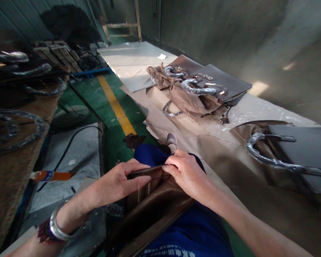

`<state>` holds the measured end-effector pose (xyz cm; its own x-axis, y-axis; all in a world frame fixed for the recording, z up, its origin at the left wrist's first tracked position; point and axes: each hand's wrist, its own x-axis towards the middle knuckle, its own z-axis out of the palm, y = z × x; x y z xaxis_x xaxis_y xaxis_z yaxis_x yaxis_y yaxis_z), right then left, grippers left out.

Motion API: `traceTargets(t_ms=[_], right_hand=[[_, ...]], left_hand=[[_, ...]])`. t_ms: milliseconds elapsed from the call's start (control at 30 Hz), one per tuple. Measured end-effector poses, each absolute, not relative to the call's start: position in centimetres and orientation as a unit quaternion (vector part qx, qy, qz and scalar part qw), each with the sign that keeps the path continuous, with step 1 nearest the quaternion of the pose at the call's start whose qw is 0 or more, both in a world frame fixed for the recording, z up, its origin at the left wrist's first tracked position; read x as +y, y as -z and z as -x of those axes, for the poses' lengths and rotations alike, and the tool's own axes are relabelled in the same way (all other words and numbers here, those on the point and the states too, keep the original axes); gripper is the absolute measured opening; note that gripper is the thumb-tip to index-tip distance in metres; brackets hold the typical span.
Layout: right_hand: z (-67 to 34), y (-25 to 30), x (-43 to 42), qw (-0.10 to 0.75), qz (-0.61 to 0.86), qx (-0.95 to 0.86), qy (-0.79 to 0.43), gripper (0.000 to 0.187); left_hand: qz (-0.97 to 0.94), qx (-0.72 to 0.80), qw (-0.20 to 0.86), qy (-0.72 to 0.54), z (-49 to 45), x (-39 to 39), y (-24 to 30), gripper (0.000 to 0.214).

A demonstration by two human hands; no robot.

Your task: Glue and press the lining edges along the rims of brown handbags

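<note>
A brown leather handbag (155,203) lies across my lap, over blue trousers. My left hand (120,182) grips its upper edge from the left, fingers curled over the rim. My right hand (186,171) pinches the same edge from the right, thumb and fingers pressed together on it. The bag's opening faces away from me. A silver bangle circles my left wrist.
Grey handbags (219,84) with plastic-wrapped handles and brown dust bags lie on paper sheets ahead. Another grey handbag (302,150) lies at the right. A bench (13,157) with wrapped handles stands at the left. An orange tube (52,175) lies on the floor by a yellow line (116,107).
</note>
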<state>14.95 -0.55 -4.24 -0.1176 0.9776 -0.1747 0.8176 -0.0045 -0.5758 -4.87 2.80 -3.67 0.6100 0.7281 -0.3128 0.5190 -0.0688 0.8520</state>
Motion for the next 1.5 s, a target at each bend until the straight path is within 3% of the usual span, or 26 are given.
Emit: traceTargets(t_ms=[133, 267, 667, 933, 1333, 1500], right_hand=[[-15.4, 5.0, -0.9, 0.181, 0.641, -0.698, -0.263, 0.006], [-16.1, 5.2, -1.8, 0.238, 0.63, -0.701, -0.235, 0.025], [-16.6, 5.9, -2.2, 0.197, 0.623, -0.748, -0.114, 0.003], [-15.6, 3.8, -2.3, 0.095, 0.543, -0.822, -0.144, 0.016], [-15.6, 4.8, -2.0, 0.091, 0.628, -0.762, -0.125, 0.014], [-15.5, 4.8, -1.9, 0.13, 0.643, -0.746, -0.117, 0.014]], left_hand=[[-0.751, 0.461, 0.457, -0.123, 4.9, 2.6, 5.4, 0.028], [-0.743, 0.487, 0.434, -0.153, 5.3, 2.4, 6.3, 0.03], [-0.729, 0.492, 0.444, -0.172, 5.5, 2.1, 6.1, 0.028], [-0.722, 0.5, 0.44, -0.186, 5.8, 2.2, 6.3, 0.028], [-0.74, 0.478, 0.45, -0.147, 6.0, 2.1, 5.6, 0.027], [-0.726, 0.488, 0.464, -0.138, 6.0, 2.1, 5.5, 0.029]])
